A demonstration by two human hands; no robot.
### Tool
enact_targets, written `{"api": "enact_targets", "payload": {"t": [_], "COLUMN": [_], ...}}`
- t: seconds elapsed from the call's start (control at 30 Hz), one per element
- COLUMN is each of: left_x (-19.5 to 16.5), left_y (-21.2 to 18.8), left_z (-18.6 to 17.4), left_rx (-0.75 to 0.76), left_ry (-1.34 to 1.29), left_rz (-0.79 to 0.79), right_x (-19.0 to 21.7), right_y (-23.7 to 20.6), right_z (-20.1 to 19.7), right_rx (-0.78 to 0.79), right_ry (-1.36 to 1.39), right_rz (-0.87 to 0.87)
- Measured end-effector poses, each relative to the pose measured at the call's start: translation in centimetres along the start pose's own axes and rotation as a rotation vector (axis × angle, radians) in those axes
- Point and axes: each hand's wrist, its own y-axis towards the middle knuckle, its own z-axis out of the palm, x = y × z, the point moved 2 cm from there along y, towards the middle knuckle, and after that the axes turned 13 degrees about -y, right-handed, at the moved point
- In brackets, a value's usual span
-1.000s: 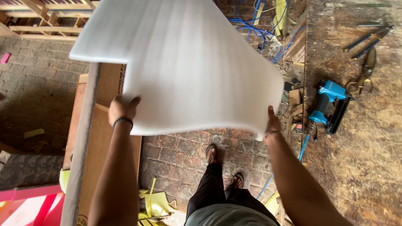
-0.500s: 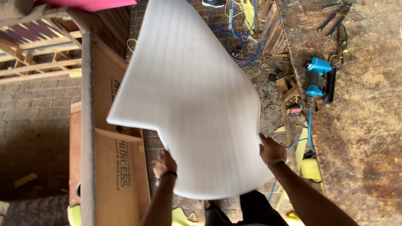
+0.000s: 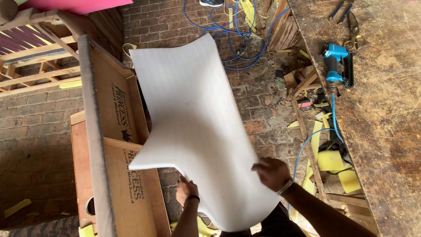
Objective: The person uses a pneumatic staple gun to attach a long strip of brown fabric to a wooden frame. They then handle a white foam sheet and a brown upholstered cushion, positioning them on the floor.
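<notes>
Both bare forearms reached forward from the bottom of the view. The left hand (image 3: 186,189), with a dark band at its wrist, was raised with the fingers curled in a grip. The right hand (image 3: 271,172), a pale band on its wrist, was closed too, knuckles up, the forearm angling in from the lower right.

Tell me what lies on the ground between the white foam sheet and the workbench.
In the head view, between the white foam sheet and workbench: brick floor, wood offcuts, yellow foam scraps and blue hose.
</notes>
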Motion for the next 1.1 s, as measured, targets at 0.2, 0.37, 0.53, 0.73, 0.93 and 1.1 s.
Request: {"api": "enact_targets", "payload": {"t": [0.2, 0.37, 0.53, 0.73, 0.93, 1.1], "left_x": [-0.5, 2.0, 0.5, -5.2, -6.1, -0.1], "left_y": [0.2, -4.0, -1.8, 2.4, 5.1, 3.9], "left_z": [-2.0, -1.0, -1.7, -3.4, -3.5, -1.1], "left_rx": [-0.007, -0.100, -0.176, -0.239, -0.188, 0.098], "left_ry": [0.153, 0.092, 0.006, 0.082, 0.122, 0.177], "left_rz": [0.273, 0.318, 0.327, 0.320, 0.236, -0.232], "right_x": [-3.5, -6.2, -9.6, -14.5, -20.5, -22.7], "right_y": [-6.5, -10.6, -8.6, -3.1, -4.1, -8.0], "right_z": [-0.4, -2.0, 1.1, 5.4, 6.8, 7.9], "right_rx": [0.102, 0.117, 0.136, 0.264, 0.606, 0.883], "right_ry": [-0.286, -0.393, -0.367, -0.438, -0.500, -0.604], "right_rz": [0.449, 0.492, 0.429, 0.458, 0.781, 1.029]}}
